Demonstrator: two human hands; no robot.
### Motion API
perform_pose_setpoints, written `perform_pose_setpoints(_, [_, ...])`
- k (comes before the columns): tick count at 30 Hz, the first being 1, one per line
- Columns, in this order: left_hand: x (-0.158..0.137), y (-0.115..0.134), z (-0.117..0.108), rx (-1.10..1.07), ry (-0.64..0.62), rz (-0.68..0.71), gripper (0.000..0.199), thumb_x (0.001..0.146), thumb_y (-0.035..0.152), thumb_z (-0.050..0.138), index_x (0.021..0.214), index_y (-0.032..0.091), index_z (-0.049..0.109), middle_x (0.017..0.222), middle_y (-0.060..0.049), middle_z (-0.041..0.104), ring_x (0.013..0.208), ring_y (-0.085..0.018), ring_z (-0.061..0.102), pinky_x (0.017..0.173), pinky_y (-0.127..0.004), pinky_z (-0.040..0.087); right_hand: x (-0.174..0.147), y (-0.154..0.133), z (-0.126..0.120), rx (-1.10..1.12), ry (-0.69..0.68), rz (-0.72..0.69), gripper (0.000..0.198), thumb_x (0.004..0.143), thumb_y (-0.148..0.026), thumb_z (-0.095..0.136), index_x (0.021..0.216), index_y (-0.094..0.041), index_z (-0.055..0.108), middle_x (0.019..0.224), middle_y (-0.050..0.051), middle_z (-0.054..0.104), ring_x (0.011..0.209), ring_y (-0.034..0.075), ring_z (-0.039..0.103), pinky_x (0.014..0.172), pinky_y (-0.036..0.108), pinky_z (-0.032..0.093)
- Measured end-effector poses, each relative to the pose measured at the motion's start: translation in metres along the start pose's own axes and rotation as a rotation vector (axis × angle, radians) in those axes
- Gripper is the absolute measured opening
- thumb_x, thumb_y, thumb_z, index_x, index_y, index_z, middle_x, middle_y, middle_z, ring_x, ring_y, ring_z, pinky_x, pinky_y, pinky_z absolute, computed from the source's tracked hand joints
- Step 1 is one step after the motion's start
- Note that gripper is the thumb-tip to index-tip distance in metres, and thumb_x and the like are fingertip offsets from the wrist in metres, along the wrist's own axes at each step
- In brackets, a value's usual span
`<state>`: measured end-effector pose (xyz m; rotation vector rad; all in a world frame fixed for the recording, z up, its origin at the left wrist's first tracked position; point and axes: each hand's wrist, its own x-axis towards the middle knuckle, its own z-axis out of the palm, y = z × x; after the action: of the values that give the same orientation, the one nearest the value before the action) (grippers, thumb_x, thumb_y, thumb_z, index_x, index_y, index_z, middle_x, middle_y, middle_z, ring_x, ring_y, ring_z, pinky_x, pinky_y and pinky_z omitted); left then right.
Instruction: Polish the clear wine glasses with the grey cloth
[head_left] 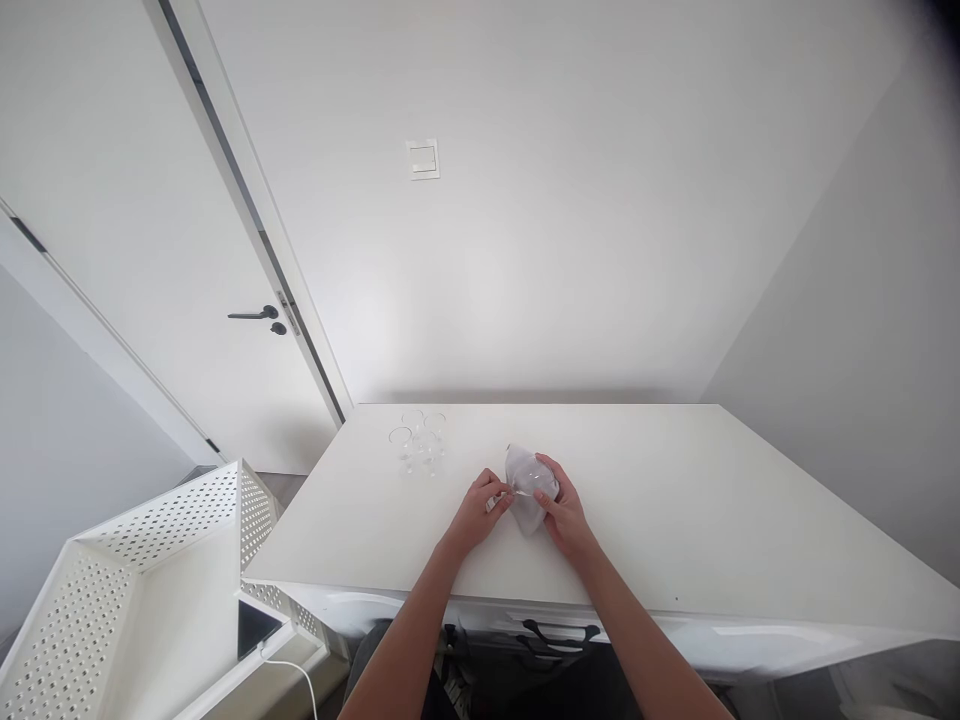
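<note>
A clear stemmed glass [523, 492] lies sideways between my hands, just above the white cabinet top [645, 500]. My left hand [476, 512] pinches it at the stem or foot end, with thumb and fingers close together. My right hand [568, 515] is closed around the bowl end, with a thin pale grey cloth [529, 519] against the glass. One corner of the cloth hangs toward me and another points away. The cloth and fingers hide part of the glass. To the left of my hands stand several clear stemmed glasses [426, 443], grouped close together.
A white perforated cart [184, 515] stands at the lower left, with a dark device [255, 628] and white cable [300, 672]. Dark handles [559, 632] are on the cabinet front. Behind are a wall with a light switch [423, 159] and a white door [150, 250].
</note>
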<state>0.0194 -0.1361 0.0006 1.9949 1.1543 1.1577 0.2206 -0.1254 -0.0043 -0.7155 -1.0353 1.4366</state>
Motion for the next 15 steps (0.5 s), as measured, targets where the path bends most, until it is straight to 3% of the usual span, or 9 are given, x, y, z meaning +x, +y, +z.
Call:
perform_pose_setpoints(5, [-0.0005, -0.0058, 0.0006, 0.006, 0.077, -0.022, 0.022, 0.098, 0.04, 0.059, 0.095, 0.022, 0.071, 0.096, -0.005, 0.056, 0.088, -0.017, 0.058, 0.082, -0.033, 0.05, 0.001, -0.002, 0.0037, -0.068, 0.087, -0.031, 0.068, 0.074, -0.046, 0.086, 0.134, -0.032, 0.059, 0.129, 0.006, 0.064, 0.108, 0.026, 0.061, 0.088, 0.036, 0.053])
perform_pose_setpoints(8, [-0.0004, -0.0085, 0.0006, 0.015, 0.11, -0.049, 0.017, 0.096, 0.035, 0.06, 0.093, 0.022, 0.07, 0.094, -0.005, 0.058, 0.088, -0.018, 0.059, 0.079, -0.032, 0.049, -0.0001, -0.0052, 0.0067, -0.054, 0.126, -0.014, 0.061, 0.082, -0.047, 0.077, 0.137, -0.032, 0.058, 0.132, 0.006, 0.062, 0.111, 0.026, 0.059, 0.09, 0.038, 0.053])
perform_pose_setpoints(11, [-0.0002, -0.0069, -0.0004, 0.021, 0.109, -0.052, 0.013, 0.095, 0.03, 0.06, 0.09, 0.022, 0.069, 0.091, -0.004, 0.062, 0.086, -0.018, 0.06, 0.078, -0.031, 0.048, -0.002, -0.0076, 0.0085, 0.078, 0.016, 0.096, 0.057, 0.086, -0.042, 0.065, 0.141, -0.03, 0.056, 0.128, 0.008, 0.064, 0.107, 0.028, 0.061, 0.086, 0.04, 0.054])
perform_pose_setpoints(15, [-0.0001, -0.0032, -0.0015, 0.047, 0.097, -0.055, 0.01, 0.093, 0.027, 0.06, 0.087, 0.022, 0.067, 0.089, -0.002, 0.065, 0.084, -0.017, 0.061, 0.079, -0.031, 0.047, -0.0049, -0.0094, 0.0102, 0.072, -0.088, 0.143, 0.08, 0.068, -0.018, 0.063, 0.146, -0.03, 0.051, 0.109, 0.004, 0.067, 0.09, 0.023, 0.06, 0.075, 0.032, 0.051])
